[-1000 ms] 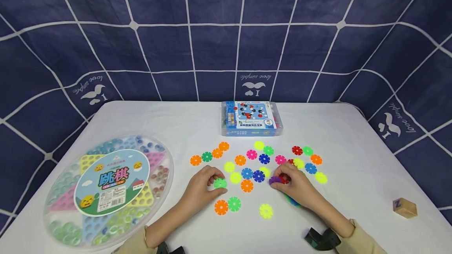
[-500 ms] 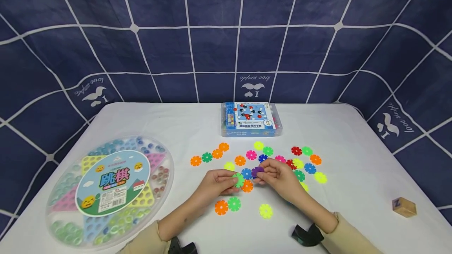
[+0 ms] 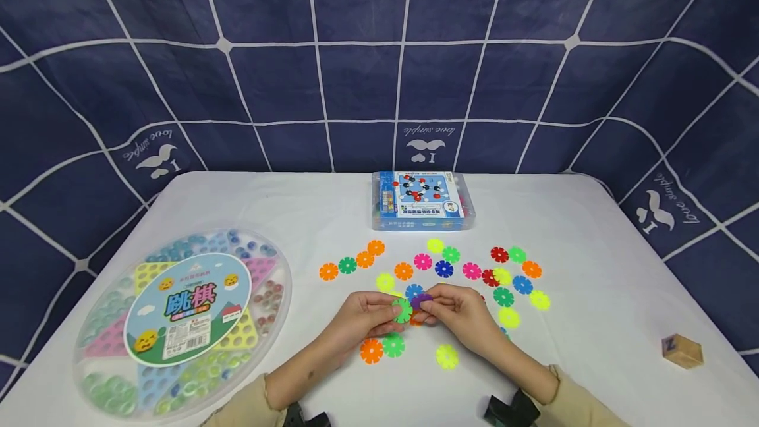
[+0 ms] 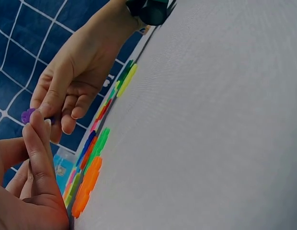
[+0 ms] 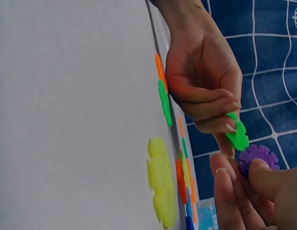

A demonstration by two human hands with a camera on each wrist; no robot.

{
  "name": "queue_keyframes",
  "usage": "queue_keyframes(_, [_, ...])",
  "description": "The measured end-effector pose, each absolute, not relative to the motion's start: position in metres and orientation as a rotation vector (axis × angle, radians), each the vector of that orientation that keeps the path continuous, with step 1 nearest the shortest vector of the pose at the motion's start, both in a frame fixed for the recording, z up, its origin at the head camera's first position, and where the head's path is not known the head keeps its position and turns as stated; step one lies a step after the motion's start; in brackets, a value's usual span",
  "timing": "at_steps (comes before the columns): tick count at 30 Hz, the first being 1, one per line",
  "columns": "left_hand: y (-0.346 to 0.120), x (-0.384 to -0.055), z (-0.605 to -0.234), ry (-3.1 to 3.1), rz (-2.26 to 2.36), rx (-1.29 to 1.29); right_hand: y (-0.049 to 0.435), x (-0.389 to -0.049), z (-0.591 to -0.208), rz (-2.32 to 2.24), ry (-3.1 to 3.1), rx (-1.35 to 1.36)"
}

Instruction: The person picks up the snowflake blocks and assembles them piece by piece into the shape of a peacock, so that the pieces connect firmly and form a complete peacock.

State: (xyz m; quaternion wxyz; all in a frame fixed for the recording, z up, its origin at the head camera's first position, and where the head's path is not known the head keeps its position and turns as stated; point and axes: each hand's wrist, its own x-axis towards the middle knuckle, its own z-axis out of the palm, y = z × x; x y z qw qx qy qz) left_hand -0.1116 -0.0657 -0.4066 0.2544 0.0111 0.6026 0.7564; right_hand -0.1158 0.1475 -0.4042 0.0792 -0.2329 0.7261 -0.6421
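Note:
In the head view my left hand [image 3: 369, 315] pinches a light green notched plastic disc [image 3: 403, 310] by its edge. Just to its right, my right hand [image 3: 461, 313] pinches a purple notched disc [image 3: 421, 300] between thumb and fingers. Both discs are held up close together, edges almost meeting over the table. From the right wrist view, the green disc [image 5: 238, 132] stands on edge and the purple disc [image 5: 258, 158] shows its face beside it. The left wrist view shows only a bit of the purple disc [image 4: 28, 115]; fingers hide the green one.
Several colourful notched discs lie around the hands, such as an orange one [image 3: 371, 350] and a yellow one [image 3: 447, 356]. A round Chinese checkers set [image 3: 187, 308] lies at left. A clear box with a molecule picture [image 3: 422, 200] sits behind. A wooden block [image 3: 682, 351] stands at right.
My right hand has lifted the purple disc off to the left, towards my left hand. The left hand has moved right with the green disc, so both discs are now side by side.

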Motion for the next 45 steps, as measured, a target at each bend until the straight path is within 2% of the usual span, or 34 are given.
queue_keyframes(22, [-0.063,-0.103,-0.413,1.591,2.058,0.040,0.136,-0.097,-0.425,-1.976,2.311,-0.800])
queue_keyframes(29, [-0.065,-0.109,-0.410,1.560,2.070,0.072,0.139,-0.104,-0.418,-1.915,2.328,-0.784])
queue_keyframes(34, [-0.070,-0.113,-0.410,1.559,2.129,0.035,0.165,-0.118,-0.405,-1.498,2.331,-0.796])
queue_keyframes(39, [-0.073,-0.116,-0.412,1.590,2.150,0.055,0.186,-0.121,-0.400,-0.907,2.343,-1.023])
queue_keyframes(45, [-0.073,-0.118,-0.412,1.617,2.179,0.037,0.188,-0.125,-0.399,-0.856,2.370,-1.034])
